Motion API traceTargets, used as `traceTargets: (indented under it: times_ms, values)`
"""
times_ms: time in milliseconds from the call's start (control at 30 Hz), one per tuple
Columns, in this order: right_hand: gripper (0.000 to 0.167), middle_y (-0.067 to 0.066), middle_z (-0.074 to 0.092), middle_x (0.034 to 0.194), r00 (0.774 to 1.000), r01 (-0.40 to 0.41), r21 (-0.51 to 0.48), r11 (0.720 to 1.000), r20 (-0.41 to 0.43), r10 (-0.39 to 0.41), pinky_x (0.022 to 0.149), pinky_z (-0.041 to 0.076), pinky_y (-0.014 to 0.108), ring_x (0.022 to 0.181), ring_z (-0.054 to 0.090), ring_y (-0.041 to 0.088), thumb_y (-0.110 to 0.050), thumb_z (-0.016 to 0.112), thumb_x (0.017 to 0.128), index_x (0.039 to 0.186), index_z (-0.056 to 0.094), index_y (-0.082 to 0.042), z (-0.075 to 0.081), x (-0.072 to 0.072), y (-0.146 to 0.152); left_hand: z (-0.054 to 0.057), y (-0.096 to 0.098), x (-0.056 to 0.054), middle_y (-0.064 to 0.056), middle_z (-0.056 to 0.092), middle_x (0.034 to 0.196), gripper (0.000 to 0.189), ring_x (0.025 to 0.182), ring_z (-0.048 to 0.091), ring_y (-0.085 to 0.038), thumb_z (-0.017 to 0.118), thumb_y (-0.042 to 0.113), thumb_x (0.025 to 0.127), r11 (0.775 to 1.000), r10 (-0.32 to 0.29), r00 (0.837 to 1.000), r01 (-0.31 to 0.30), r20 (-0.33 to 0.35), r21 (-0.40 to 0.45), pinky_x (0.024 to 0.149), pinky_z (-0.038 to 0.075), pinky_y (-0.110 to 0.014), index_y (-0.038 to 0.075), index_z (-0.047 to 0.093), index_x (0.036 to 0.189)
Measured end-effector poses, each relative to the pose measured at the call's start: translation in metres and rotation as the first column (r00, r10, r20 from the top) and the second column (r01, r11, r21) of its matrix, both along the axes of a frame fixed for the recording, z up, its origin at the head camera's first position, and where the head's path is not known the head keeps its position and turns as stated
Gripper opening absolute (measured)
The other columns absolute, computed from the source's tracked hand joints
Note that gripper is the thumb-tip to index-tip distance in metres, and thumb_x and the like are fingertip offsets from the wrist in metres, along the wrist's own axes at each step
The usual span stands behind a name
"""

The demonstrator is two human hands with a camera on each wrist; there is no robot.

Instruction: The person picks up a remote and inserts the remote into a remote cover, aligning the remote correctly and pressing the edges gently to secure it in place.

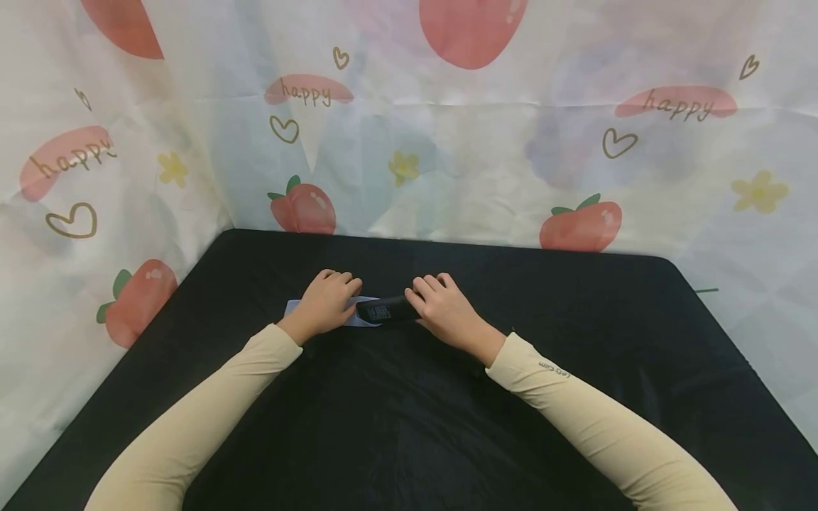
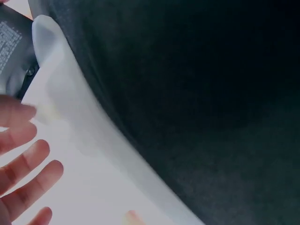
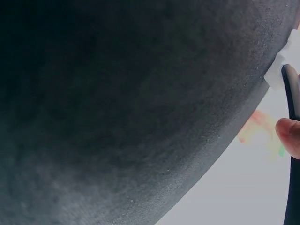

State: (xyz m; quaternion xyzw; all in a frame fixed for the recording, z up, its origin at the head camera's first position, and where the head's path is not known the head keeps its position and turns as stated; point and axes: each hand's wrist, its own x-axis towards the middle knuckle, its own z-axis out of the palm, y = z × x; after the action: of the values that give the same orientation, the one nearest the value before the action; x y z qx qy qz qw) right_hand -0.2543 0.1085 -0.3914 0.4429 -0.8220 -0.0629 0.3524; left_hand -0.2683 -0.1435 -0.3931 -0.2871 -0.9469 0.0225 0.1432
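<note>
Left hand clamped on pouch, right hand on black object; label only from head, left wrist

There are two bare hands, one left hand and one right hand, two long cream fabric sleeves, one elongated black object with printed label, one flat pale-blue piece and one black surface.

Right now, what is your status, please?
Right hand grips long black device with white print. Left hand holds thin pale-blue sheet. No obstacle seen.
</note>
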Motion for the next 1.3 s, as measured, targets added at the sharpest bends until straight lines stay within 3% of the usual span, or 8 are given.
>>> traceTargets:
  times_ms: [333,500,733,1000,1167,1300]
  values:
    - [0.057,0.008,0.058,0.1,1.0,0.003,0.019,1.0,0.022,-0.003,0.079,0.046,0.038,0.089,0.057,0.022,-0.032,0.088,0.061,0.108,0.065,-0.008,-0.001,0.0,0.0,-0.004,0.002,-0.004,-0.001,0.066,0.079,0.007,0.081,0.065,-0.018,0.063,0.015,0.086,0.999,-0.041,0.995,0.04,-0.09,-0.011,0.094,0.044,-0.043,0.015,0.064,0.08]
    - [0.057,0.007,0.059,0.101,1.0,0.002,0.038,0.999,0.018,-0.002,0.079,0.047,0.038,0.09,0.057,0.022,-0.033,0.087,0.062,0.109,0.066,-0.008,-0.001,-0.001,0.0,-0.006,0.003,-0.005,0.0,0.062,0.07,0.011,0.072,0.061,-0.019,0.062,0.014,0.085,0.999,-0.029,0.992,0.034,-0.119,0.039,0.089,0.045,-0.043,0.015,0.06,0.074]
    - [0.056,0.008,0.059,0.104,1.0,0.003,0.093,0.996,0.0,-0.003,0.076,0.047,0.034,0.091,0.057,0.021,-0.032,0.085,0.065,0.11,0.064,-0.005,-0.001,0.002,0.001,-0.006,0.004,-0.002,0.002,0.053,0.061,0.016,0.064,0.057,-0.018,0.057,0.012,0.084,0.992,0.007,0.996,0.004,-0.087,0.13,0.09,0.045,-0.045,0.014,0.049,0.07]
    - [0.049,0.01,0.059,0.102,0.999,0.031,0.108,0.994,-0.034,-0.028,0.068,0.048,0.03,0.086,0.057,0.02,-0.029,0.083,0.069,0.107,0.065,-0.003,0.002,0.006,-0.003,-0.002,0.008,0.004,0.002,0.05,0.063,0.013,0.067,0.057,-0.019,0.055,0.012,0.084,0.992,0.024,0.999,-0.018,-0.045,0.123,0.094,0.042,-0.045,0.014,0.048,0.073]
    - [0.055,0.009,0.058,0.103,0.993,0.111,0.131,0.985,0.025,-0.116,0.068,0.049,0.029,0.086,0.057,0.02,-0.04,0.082,0.068,0.106,0.066,-0.004,0.002,0.007,-0.006,-0.001,0.012,0.006,0.001,0.053,0.067,0.013,0.07,0.058,-0.019,0.057,0.013,0.084,0.994,0.021,0.999,-0.018,-0.03,0.108,0.095,0.041,-0.046,0.013,0.049,0.075]
    - [0.052,0.009,0.057,0.101,0.985,0.112,0.118,0.987,0.121,-0.126,0.064,0.048,0.029,0.083,0.056,0.019,-0.042,0.08,0.07,0.104,0.066,-0.004,0.001,0.004,-0.009,-0.004,0.012,0.005,-0.001,0.057,0.073,0.01,0.077,0.06,-0.02,0.058,0.014,0.087,0.997,0.006,1.0,-0.005,-0.007,0.076,0.094,0.042,-0.046,0.012,0.051,0.08]
